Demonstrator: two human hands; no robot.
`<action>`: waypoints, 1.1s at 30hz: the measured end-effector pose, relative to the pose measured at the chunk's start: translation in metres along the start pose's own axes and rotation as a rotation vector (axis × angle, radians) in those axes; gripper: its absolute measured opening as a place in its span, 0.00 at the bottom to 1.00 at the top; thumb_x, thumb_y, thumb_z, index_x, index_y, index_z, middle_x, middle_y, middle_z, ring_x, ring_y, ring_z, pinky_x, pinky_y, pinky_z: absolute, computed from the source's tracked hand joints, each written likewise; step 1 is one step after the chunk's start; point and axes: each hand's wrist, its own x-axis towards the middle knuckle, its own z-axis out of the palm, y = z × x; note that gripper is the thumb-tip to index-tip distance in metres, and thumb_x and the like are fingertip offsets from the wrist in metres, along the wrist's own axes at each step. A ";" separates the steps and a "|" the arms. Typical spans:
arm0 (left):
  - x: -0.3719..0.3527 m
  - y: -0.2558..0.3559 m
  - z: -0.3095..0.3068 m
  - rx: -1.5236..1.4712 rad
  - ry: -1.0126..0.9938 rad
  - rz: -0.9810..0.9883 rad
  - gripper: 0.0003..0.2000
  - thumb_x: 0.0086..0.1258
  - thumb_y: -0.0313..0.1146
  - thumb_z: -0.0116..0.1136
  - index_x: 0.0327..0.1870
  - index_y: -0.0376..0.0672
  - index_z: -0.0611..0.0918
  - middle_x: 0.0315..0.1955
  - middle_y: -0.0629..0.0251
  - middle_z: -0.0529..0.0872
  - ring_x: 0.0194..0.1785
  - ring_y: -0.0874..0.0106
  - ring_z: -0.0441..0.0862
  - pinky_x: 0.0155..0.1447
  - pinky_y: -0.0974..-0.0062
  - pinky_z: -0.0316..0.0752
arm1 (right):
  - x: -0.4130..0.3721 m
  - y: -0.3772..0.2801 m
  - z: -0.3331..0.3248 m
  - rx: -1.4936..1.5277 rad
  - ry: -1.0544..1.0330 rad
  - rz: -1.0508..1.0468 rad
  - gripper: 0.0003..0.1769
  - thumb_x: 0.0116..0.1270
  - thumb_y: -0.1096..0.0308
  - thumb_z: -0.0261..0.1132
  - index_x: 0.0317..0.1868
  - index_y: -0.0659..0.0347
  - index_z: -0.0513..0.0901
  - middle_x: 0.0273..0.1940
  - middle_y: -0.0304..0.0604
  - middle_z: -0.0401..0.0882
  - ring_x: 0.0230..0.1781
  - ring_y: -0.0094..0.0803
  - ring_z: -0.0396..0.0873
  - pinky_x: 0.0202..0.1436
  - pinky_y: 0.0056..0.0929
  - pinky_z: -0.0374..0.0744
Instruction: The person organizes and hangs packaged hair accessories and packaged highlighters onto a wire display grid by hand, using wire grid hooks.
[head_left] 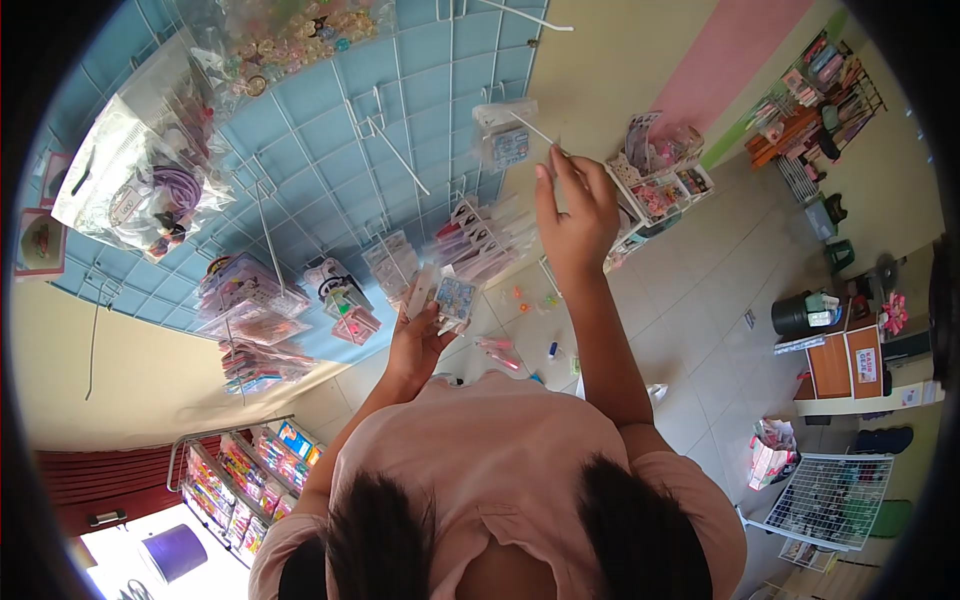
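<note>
My left hand [418,343] holds a small bundle of clear packets [456,299] with blue-patterned contents, in front of my chest. My right hand [582,215] is raised at the tip of a white metal hook [532,128]. Its fingers are curved but apart, with the index fingertip at the hook's end and the thumb just below. On that hook hangs a similar clear packet [507,146] with blue contents, close to the grid. The hook belongs to a wire grid panel [310,130] on a blue backing. What is printed on the packets is too small to read.
Bags of hair ties [165,205], beads [300,45] and hair clips [480,240] hang around. A bare hook [400,160] juts out left of my right hand. Small items lie on the tiled floor [690,330]. A white shelf [660,195] and a counter [850,365] stand to the right.
</note>
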 end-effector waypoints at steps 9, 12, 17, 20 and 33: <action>0.003 0.000 0.004 -0.004 -0.024 -0.009 0.27 0.68 0.26 0.48 0.68 0.53 0.59 0.59 0.66 0.69 0.59 0.66 0.72 0.60 0.57 0.72 | -0.030 0.008 0.017 0.298 -0.496 -0.009 0.20 0.57 0.64 0.67 0.49 0.63 0.78 0.50 0.46 0.76 0.46 0.43 0.75 0.49 0.36 0.75; 0.002 0.001 0.008 0.027 -0.038 0.016 0.28 0.67 0.26 0.48 0.68 0.54 0.58 0.59 0.66 0.69 0.58 0.67 0.72 0.60 0.57 0.72 | -0.062 0.003 0.012 0.544 -0.649 0.241 0.21 0.57 0.62 0.68 0.49 0.63 0.78 0.46 0.47 0.78 0.43 0.39 0.78 0.46 0.32 0.76; 0.004 -0.002 0.005 0.037 -0.061 0.066 0.28 0.67 0.23 0.49 0.67 0.53 0.59 0.55 0.65 0.72 0.57 0.67 0.73 0.58 0.56 0.75 | -0.108 -0.021 -0.002 0.747 -0.919 0.645 0.24 0.54 0.57 0.71 0.46 0.65 0.78 0.39 0.46 0.80 0.33 0.29 0.79 0.37 0.27 0.77; 0.003 0.000 0.015 0.000 -0.070 0.041 0.27 0.67 0.27 0.50 0.67 0.51 0.60 0.56 0.63 0.71 0.57 0.64 0.72 0.61 0.53 0.71 | -0.127 -0.006 0.006 0.811 -0.901 0.728 0.24 0.53 0.61 0.72 0.46 0.68 0.77 0.33 0.45 0.80 0.29 0.26 0.77 0.34 0.27 0.76; 0.002 -0.002 0.005 -0.105 -0.067 -0.038 0.21 0.72 0.39 0.44 0.65 0.48 0.64 0.55 0.61 0.71 0.59 0.61 0.68 0.66 0.50 0.65 | -0.046 0.037 -0.030 0.087 0.171 -0.191 0.18 0.47 0.83 0.67 0.41 0.62 0.78 0.34 0.42 0.75 0.28 0.34 0.75 0.26 0.25 0.75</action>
